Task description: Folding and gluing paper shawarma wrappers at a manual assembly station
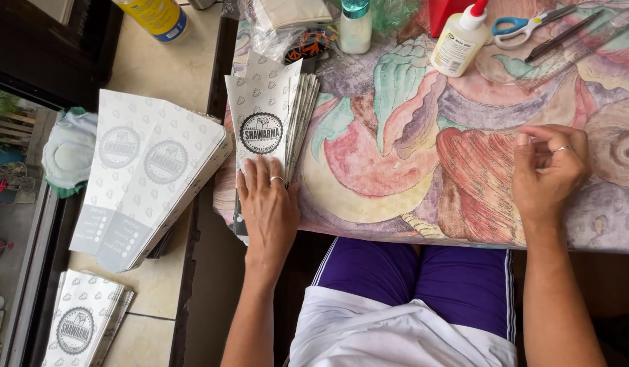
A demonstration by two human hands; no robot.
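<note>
Table [396, 170] under a patterned cloth of big shell and leaf shapes in pink, green and cream — bears everything in hand. On the tiled ledge [151, 68] to the left, two fanned heaps of flattened paper cones [148, 177], grey-white with a round dark emblem, a third heap [80, 326] lower down. The working stack of paper cones [273, 109] lies at the table's left edge, wide ends away from the person, edges stepped slightly to the right. Left hand [268, 207] rests flat on the stack's near, narrow end, fingers spread a little, ring on one finger — pressing, not gripping. Right hand [549, 170] sits well apart on the bare cloth, fingers curled loosely inward, thumb tucked against them; it seems to hold nothing, though a small item inside the curl cannot be ruled out. Judgement: the cones are light, thin card, stiff along the folds but easily creased, and slick enough to slide off one another — best taken singly by a long edge or the narrow tip, thumb on top. At the far edge: glue bottle [458, 41] with red cap, blue-handled scissors [525, 26], clear bottle [356, 27], a plastic bag [287, 24].
</note>
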